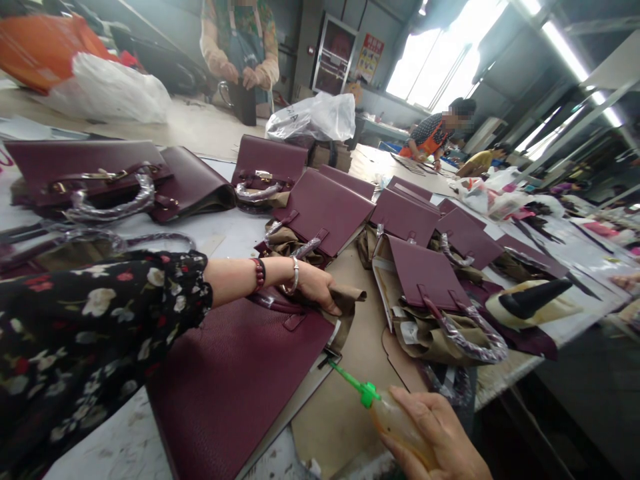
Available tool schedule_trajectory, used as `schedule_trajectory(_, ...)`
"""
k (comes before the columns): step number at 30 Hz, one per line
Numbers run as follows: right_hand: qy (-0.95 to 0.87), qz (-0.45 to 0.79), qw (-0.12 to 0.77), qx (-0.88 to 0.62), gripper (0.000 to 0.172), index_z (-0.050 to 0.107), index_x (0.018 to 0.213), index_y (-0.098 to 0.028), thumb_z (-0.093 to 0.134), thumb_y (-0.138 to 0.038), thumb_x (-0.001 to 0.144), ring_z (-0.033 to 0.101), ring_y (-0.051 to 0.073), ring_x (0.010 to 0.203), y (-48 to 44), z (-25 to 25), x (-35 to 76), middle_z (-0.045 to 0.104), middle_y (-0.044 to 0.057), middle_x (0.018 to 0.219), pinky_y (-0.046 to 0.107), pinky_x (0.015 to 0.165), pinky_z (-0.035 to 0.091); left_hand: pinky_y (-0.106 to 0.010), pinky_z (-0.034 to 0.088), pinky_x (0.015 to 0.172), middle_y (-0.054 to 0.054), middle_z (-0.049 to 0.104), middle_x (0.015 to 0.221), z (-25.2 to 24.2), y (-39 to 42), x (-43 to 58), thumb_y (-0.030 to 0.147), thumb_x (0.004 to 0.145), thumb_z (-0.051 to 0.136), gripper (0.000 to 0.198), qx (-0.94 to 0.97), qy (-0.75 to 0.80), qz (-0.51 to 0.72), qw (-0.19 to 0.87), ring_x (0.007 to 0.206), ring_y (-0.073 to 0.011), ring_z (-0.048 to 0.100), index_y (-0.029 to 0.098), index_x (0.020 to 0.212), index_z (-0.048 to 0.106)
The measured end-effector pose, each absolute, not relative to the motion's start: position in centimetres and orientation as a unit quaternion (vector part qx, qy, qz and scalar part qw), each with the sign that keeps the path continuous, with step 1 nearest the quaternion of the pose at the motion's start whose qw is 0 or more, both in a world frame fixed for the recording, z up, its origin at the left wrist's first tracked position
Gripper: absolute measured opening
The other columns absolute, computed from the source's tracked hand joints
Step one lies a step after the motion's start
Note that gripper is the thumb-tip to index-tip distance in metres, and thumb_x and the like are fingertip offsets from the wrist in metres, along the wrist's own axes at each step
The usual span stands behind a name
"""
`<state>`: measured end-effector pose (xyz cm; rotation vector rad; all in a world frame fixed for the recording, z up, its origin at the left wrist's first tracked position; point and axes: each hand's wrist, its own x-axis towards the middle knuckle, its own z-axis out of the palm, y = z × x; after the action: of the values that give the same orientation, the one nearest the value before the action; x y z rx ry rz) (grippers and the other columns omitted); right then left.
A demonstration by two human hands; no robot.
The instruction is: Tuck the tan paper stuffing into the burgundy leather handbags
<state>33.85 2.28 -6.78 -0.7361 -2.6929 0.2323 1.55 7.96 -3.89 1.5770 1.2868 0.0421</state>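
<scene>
My right hand (pixel 433 433) is wrapped round a squeeze bottle (pixel 403 427) of amber liquid with a long green nozzle. The nozzle's tip is at the side edge of a burgundy handbag (pixel 240 387) lying in front of me. With fingers closed, my left hand (pixel 317 288) grips the bag's olive-brown lining (pixel 347 310) near its opening. One burgundy handle lies partly under my left wrist. Right of this bag stands another burgundy handbag (pixel 420 273), its handle wrapped in clear plastic and its lining bunched out.
Several more burgundy handbags (pixel 325 207) stand across the table. A pale bottle with a black cone tip (pixel 535 300) lies at the right. White plastic bags (pixel 315 119) sit farther back. A person (pixel 240 60) stands across the table holding a dark piece; another person (pixel 430 137) bends over work beyond.
</scene>
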Motion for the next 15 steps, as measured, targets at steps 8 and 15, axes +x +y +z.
schedule_trajectory(8,-0.950,0.087,0.156,-0.254,0.043,0.047,0.121,-0.019,0.060,-0.032,0.082,0.063,0.015,0.085,2.47,-6.91,34.27,0.056,0.007,0.097,0.019,0.077,0.053,-0.023,0.041,0.067,-0.001,0.058,0.073,-4.20,8.27,1.46,0.045,0.065,0.062,0.036,0.669,0.539,0.015,0.512,0.068,-0.0153,0.050,0.012,0.080,0.064)
schedule_trajectory(15,-0.949,0.105,0.173,-0.242,0.043,0.050,0.120,-0.019,0.062,-0.031,0.080,0.064,0.015,0.082,2.37,-7.02,34.53,0.058,0.007,0.093,0.017,0.073,0.054,-0.024,0.040,0.067,-0.001,0.056,0.073,-4.28,8.21,1.65,0.044,0.066,0.060,0.035,0.671,0.532,0.014,0.516,0.067,-0.0150,0.049,0.012,0.080,0.063)
